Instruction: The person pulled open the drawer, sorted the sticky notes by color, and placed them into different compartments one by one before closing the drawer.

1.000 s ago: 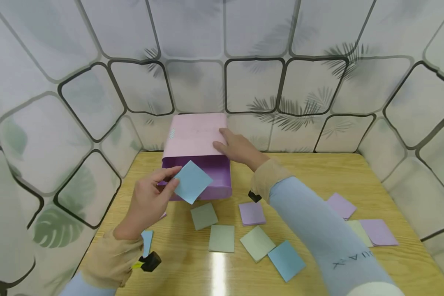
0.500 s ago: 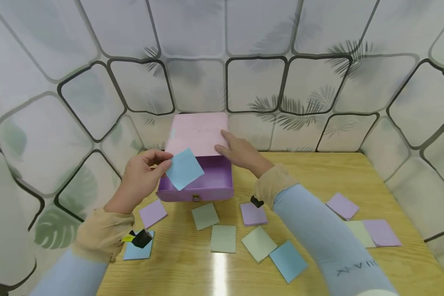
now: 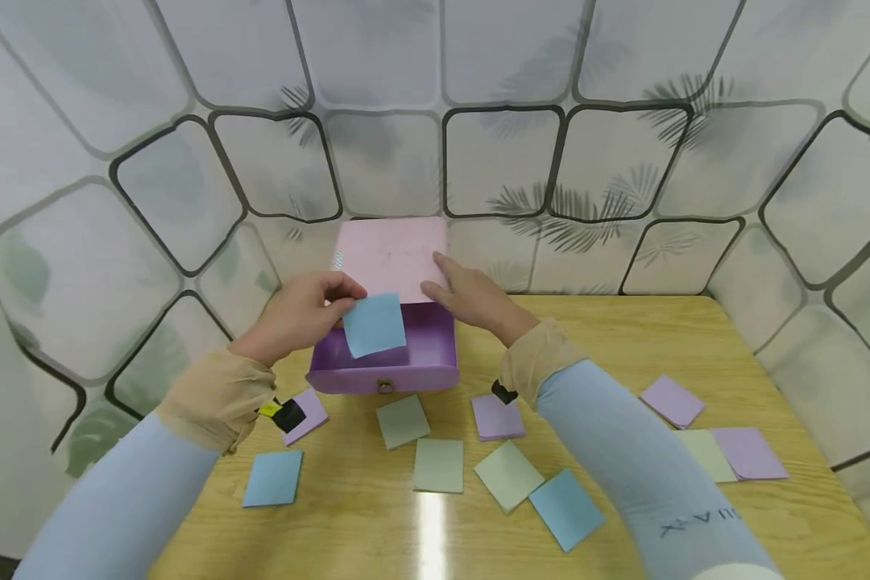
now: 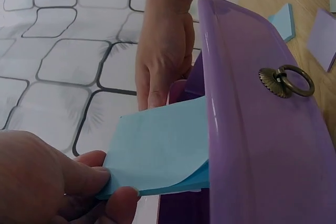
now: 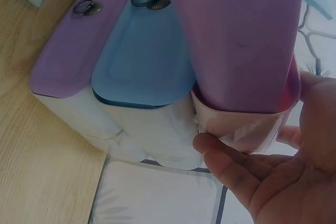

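My left hand [image 3: 300,310] pinches a blue sticky-note pad [image 3: 374,326] by one edge, over the pulled-out top drawer [image 3: 384,380] of a small chest. In the left wrist view the far part of the pad [image 4: 157,145] passes behind the purple drawer front [image 4: 268,129], which carries a brass ring pull [image 4: 286,82]. My right hand [image 3: 474,296] rests on the right edge of the chest's pink top [image 3: 387,258], fingers spread. Seen from the right wrist, its fingertips [image 5: 215,153] touch the casing beside the open drawer.
A blue drawer [image 5: 152,51] and a purple drawer [image 5: 73,56] below are pushed in. Several pads lie about the wooden table [image 3: 348,532]: green [image 3: 438,466], purple [image 3: 496,416] and blue [image 3: 565,509]. Another blue pad [image 3: 272,478] lies at the left. A patterned wall [image 3: 384,161] stands behind.
My left hand shifted left and back with the blue pad, then right, and the pad has turned, now over the drawer's opening. My right hand stays at the chest's edge.
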The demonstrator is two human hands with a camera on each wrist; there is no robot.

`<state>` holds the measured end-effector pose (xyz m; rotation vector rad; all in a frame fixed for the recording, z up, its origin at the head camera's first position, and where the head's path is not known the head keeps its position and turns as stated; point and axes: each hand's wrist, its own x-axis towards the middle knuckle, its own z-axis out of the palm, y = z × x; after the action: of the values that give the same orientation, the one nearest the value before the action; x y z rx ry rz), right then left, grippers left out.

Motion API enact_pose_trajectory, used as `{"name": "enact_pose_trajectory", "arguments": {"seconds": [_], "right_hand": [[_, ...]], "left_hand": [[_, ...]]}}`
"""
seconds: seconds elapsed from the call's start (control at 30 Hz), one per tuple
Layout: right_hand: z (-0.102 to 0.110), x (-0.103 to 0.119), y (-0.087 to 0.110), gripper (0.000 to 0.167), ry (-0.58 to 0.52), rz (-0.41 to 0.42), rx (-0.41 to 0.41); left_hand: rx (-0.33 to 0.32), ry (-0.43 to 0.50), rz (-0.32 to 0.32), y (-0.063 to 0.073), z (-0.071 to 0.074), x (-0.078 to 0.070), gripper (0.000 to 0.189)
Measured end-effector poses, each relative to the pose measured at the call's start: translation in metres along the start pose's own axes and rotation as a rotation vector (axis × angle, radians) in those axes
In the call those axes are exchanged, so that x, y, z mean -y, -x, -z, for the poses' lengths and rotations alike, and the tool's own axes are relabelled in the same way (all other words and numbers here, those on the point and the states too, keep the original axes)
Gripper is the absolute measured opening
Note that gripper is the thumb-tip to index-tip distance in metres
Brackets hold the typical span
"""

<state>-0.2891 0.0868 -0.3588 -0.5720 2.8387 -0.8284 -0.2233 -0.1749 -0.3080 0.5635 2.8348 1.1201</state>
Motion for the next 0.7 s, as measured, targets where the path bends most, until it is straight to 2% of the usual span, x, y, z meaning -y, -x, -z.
{"name": "enact_pose_trajectory", "arguments": {"seconds": [0.2, 0.7], "right_hand": [[0.000, 0.001, -0.001, 0.074, -0.005, 0.017, 0.002], [-0.001, 0.006, 0.002, 0.073, -0.003, -0.009, -0.011]], "left_hand": [[0.043, 0.019, -0.029, -0.008, -0.005, 0.004, 0.016], [0.140, 0.055, -0.028, -0.004, -0.025, 0.016, 0.015]]}}
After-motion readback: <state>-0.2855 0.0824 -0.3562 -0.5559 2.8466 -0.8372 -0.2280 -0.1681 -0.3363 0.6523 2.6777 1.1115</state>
